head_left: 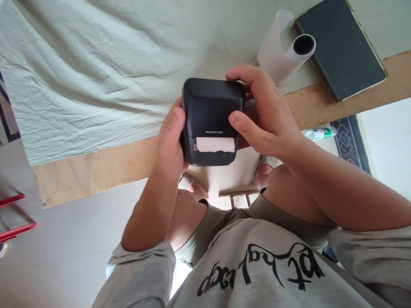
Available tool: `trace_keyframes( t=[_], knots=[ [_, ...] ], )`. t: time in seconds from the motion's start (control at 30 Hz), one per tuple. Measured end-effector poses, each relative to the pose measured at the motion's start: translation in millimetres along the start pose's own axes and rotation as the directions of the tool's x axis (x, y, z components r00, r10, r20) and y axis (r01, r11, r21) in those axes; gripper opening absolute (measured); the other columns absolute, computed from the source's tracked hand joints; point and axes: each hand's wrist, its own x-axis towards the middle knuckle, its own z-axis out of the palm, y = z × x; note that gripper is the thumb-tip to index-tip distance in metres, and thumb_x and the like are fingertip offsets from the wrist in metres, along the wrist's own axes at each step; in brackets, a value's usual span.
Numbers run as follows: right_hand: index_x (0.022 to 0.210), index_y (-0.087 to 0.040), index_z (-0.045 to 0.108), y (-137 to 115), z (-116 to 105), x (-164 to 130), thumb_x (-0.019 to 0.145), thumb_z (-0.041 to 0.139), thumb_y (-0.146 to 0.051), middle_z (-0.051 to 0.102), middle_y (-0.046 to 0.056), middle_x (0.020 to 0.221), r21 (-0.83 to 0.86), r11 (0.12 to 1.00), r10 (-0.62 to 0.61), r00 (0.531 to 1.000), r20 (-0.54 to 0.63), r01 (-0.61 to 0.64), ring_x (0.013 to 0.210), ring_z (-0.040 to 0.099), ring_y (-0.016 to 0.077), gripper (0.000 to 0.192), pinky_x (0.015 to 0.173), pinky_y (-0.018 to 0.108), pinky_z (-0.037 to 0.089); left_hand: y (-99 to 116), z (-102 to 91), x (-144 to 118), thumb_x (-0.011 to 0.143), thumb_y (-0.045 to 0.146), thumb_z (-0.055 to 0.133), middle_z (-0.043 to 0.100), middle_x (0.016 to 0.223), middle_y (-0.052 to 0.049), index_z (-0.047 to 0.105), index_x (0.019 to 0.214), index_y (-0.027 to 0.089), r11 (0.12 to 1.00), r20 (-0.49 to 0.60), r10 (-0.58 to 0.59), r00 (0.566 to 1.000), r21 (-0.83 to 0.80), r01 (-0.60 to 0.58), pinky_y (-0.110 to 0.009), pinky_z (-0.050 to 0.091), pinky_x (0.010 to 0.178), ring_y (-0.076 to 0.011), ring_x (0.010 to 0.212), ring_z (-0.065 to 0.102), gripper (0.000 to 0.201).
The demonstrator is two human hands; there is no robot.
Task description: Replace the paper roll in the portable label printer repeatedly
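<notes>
A small black label printer (pixel 213 107) marked NIIMBOT is held up between both hands, over the near edge of the table. A strip of white paper (pixel 215 144) with a torn edge sticks out of its slot. My left hand (pixel 171 139) grips the printer's left side, thumb along the edge and the other fingers hidden beneath. At the right side, my right hand (pixel 265 111) holds it with the thumb on the top face and the fingers curled around the far corner. Just beyond that hand stands a partly unrolled roll of white paper (pixel 279 55) with a black core.
A dark tablet (pixel 342 49) lies at the table's right. Pale green cloth (pixel 96 77) covers the table, leaving a bare wooden edge (pixel 96 169). Below are a plastic bottle (pixel 321 133), a patterned mat (pixel 349 143) and a wooden stool (pixel 239 194). Red bars (pixel 17 231) show at left.
</notes>
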Motion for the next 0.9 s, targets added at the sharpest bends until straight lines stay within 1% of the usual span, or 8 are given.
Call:
trace_keyframes(
  t=[0.07, 0.1, 0.23, 0.33, 0.5, 0.6, 0.73, 0.9],
  knots=[
    [0.12, -0.019, 0.035, -1, 0, 0, 0.081, 0.035, -0.047, 0.044, 0.005, 0.12, 0.0, 1.0, -0.015, 1.0, -0.014, 0.015, 0.107, 0.046, 0.0065, 0.048, 0.096, 0.024, 0.043, -2, -3.2, 0, 0.086, 0.051, 0.026, 0.062, 0.099, -0.01, 0.061, 0.099, 0.015, 0.999, -0.01, -0.032, 0.999, -0.032, 0.031, -0.034, 0.049, 0.084, -0.0201, 0.1, 0.057, 0.052],
    [0.12, -0.019, 0.035, -1, 0, -1, 0.081, 0.036, -0.046, 0.044, 0.004, 0.12, -0.005, 1.0, -0.024, 1.0, -0.014, 0.024, 0.107, 0.046, 0.0063, 0.047, 0.097, 0.024, 0.043, -3, -5.4, 0, 0.087, 0.05, 0.026, 0.062, 0.1, -0.009, 0.061, 0.099, 0.015, 0.999, -0.018, -0.035, 0.999, -0.038, 0.034, -0.033, 0.049, 0.084, -0.0188, 0.097, 0.058, 0.051],
    [0.123, -0.02, 0.034, 1, 0, -2, 0.08, 0.037, -0.047, 0.045, 0.004, 0.121, -0.045, 0.998, -0.042, 0.998, 0.036, 0.043, 0.109, 0.046, 0.0064, 0.052, 0.097, 0.023, 0.043, -3, -12.3, 2, 0.086, 0.047, 0.032, 0.064, 0.089, -0.004, 0.063, 0.087, 0.017, 0.999, -0.033, -0.016, 0.999, -0.049, 0.014, -0.03, 0.048, 0.081, -0.0146, 0.085, 0.058, 0.043],
    [0.127, -0.021, 0.031, 2, 0, -2, 0.078, 0.037, -0.051, 0.043, 0.003, 0.124, -0.065, 0.997, -0.04, 0.997, 0.072, 0.045, 0.111, 0.046, 0.007, 0.057, 0.096, 0.022, 0.045, -1, -11.6, 3, 0.086, 0.045, 0.037, 0.064, 0.089, -0.002, 0.061, 0.089, 0.019, 0.999, -0.035, -0.029, 0.999, -0.039, 0.028, -0.03, 0.047, 0.078, -0.0138, 0.083, 0.057, 0.036],
    [0.129, -0.022, 0.029, 3, -1, -2, 0.076, 0.041, -0.052, 0.04, 0.001, 0.129, -0.064, 0.996, -0.059, 0.994, 0.089, 0.064, 0.116, 0.044, 0.0067, 0.062, 0.099, 0.022, 0.045, 2, -6.2, 3, 0.086, 0.045, 0.034, 0.059, 0.074, -0.001, 0.061, 0.089, 0.02, 0.999, -0.032, -0.002, 0.999, -0.043, 0.001, -0.028, 0.042, 0.062, -0.011, 0.066, 0.053, 0.037],
    [0.13, -0.023, 0.026, 4, -2, -2, 0.075, 0.043, -0.051, 0.037, 0.0, 0.132, -0.06, 0.994, -0.083, 0.991, 0.1, 0.09, 0.12, 0.041, 0.0064, 0.064, 0.103, 0.022, 0.044, 3, -6.2, 5, 0.087, 0.04, 0.037, 0.057, 0.074, -0.002, 0.062, 0.092, 0.021, 0.998, -0.044, 0.007, 0.999, -0.06, -0.009, -0.028, 0.039, 0.06, -0.0118, 0.067, 0.051, 0.032],
    [0.131, -0.022, 0.024, 6, -3, 0, 0.073, 0.045, -0.054, 0.034, 0.001, 0.134, -0.071, 0.989, -0.119, 0.986, 0.121, 0.128, 0.125, 0.037, 0.0078, 0.07, 0.107, 0.023, 0.042, 4, -9.2, 7, 0.085, 0.033, 0.04, 0.056, 0.073, -0.004, 0.063, 0.091, 0.02, 0.997, -0.016, -0.028, 0.999, -0.067, 0.026, -0.029, 0.036, 0.06, -0.0132, 0.068, 0.049, 0.027],
    [0.132, -0.023, 0.024, 5, -6, 1, 0.072, 0.045, -0.058, 0.035, 0.003, 0.134, -0.08, 0.993, -0.077, 0.985, 0.153, 0.09, 0.123, 0.04, 0.0098, 0.072, 0.104, 0.027, 0.044, 6, -8.8, 7, 0.083, 0.028, 0.043, 0.053, 0.07, -0.003, 0.061, 0.085, 0.02, 0.998, -0.022, -0.052, 0.998, -0.047, 0.051, -0.028, 0.034, 0.059, -0.0129, 0.065, 0.049, 0.02]
  ],
)
